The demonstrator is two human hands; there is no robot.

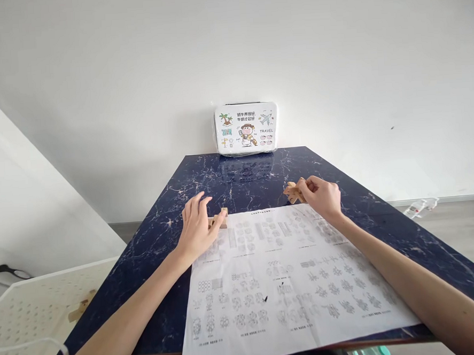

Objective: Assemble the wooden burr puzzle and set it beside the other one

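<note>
At the far edge of the printed sheet [293,302], my left hand [195,223] has its fingers stretched apart. Its thumb lies against a small notched wooden block [224,224], partly hidden behind it. To the right, my right hand [320,194] pinches a cluster of interlocked wooden puzzle pieces [292,192] just beyond the sheet's top edge. Its fingertips hide part of that cluster. The sheet shows rows of grey assembly drawings and small captions.
Dark blue marbled table [246,190] lies under everything. A white cartoon-printed case [247,130] stands at its back against the wall. At lower left, a white perforated basket [24,313] holds more wooden pieces [81,307]. A clear plastic package [419,207] is off to the right.
</note>
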